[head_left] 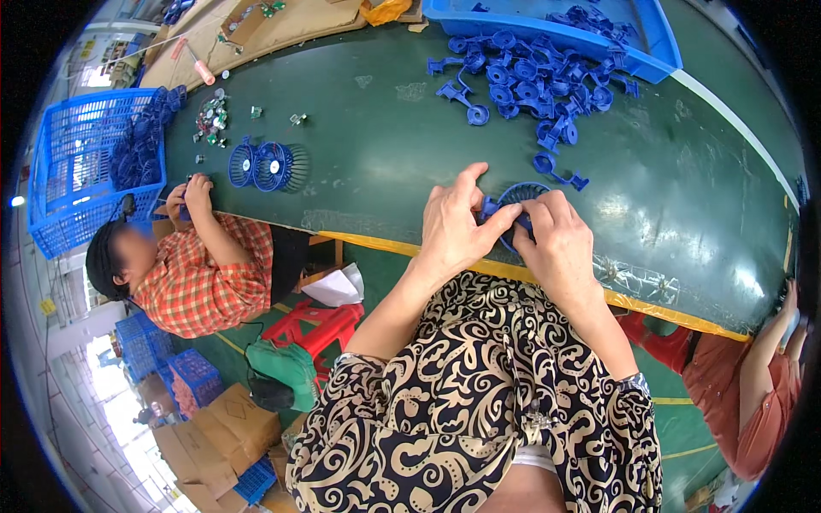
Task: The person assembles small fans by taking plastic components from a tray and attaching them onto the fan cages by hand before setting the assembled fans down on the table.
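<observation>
At the near edge of the green table, I hold a round blue plastic fan cage [528,187] between both hands. My left hand [455,224] has its thumb pressed on a small blue plastic part [490,207] at the cage's left side, its index finger raised. From the right, my right hand [560,239] grips the cage with bent fingers, which cover much of it. Just beyond my right hand lies a loose blue bracket [558,169] with a round end. Two more fan cages [260,166] stand together farther left.
A pile of blue brackets [522,77] spreads before a blue tray [556,34]. Small circuit boards [212,118] and a screwdriver [203,70] lie at the far left. A co-worker in a checked shirt [205,282] sits left beside a blue basket [64,188]; another person's sleeve [727,385] shows right.
</observation>
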Tool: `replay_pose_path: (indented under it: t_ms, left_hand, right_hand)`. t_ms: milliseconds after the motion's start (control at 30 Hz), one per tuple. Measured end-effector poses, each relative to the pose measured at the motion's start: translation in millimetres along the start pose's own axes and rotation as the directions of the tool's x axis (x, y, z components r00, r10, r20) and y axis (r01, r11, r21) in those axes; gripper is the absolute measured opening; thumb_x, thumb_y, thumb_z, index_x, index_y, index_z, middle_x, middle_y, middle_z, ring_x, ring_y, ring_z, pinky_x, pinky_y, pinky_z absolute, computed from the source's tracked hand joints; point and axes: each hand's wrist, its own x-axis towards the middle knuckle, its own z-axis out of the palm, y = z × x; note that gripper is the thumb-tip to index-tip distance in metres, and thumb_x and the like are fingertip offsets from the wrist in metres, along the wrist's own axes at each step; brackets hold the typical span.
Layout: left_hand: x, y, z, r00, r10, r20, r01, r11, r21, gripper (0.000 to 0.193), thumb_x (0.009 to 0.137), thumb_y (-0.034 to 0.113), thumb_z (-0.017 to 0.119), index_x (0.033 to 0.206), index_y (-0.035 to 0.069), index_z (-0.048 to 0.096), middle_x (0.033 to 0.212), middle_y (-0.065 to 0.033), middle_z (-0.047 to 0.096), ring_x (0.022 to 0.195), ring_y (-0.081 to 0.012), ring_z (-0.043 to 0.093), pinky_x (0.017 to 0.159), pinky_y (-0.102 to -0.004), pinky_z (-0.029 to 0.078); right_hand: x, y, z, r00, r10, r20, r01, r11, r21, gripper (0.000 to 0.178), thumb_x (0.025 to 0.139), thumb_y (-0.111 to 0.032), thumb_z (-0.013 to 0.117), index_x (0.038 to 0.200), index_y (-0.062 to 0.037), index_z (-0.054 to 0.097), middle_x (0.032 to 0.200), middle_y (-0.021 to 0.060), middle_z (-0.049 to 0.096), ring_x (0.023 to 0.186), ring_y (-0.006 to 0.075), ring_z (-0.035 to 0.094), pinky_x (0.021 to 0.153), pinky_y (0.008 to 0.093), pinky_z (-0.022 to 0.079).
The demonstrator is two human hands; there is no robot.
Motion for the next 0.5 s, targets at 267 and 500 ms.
replay_pose_path:
  t_ms: [267, 500]
  left_hand:
    - [-3.0, 4.0, 3.4, 0.997, -0.072, -0.015, 0.072, 0.997, 0.023, 0.055, 0.083, 0.024, 0.081, 0.128, 0.0, 0.059, 0.066, -0.0036, 0.061, 0.06, -0.0263, 0.061, 0.07, -0.0421, 0.044]
    - [9.9, -6.8, -31.9, 0.998, -0.022, -0.052, 0.013, 0.986, -0.166, 0.043, 0.087, 0.024, 0.082, 0.124, 0.005, 0.068, 0.091, -0.0073, 0.07, 0.077, -0.0222, 0.063, 0.076, -0.0353, 0.053]
  right_hand:
    - [1.9, -7.0, -5.9, 0.994, 0.043, 0.105, -0.035, 0.997, -0.075, 0.032, 0.079, -0.013, 0.081, 0.107, -0.0006, 0.07, 0.102, 0.0109, 0.063, 0.09, 0.0321, 0.069, 0.075, 0.0424, 0.058]
    - [-9.1, -6.8, -37.7, 0.984, 0.099, 0.151, -0.11, 0.992, 0.064, 0.052, 0.084, -0.027, 0.083, 0.124, 0.0, 0.067, 0.125, 0.0171, 0.066, 0.109, 0.039, 0.067, 0.09, 0.0435, 0.057]
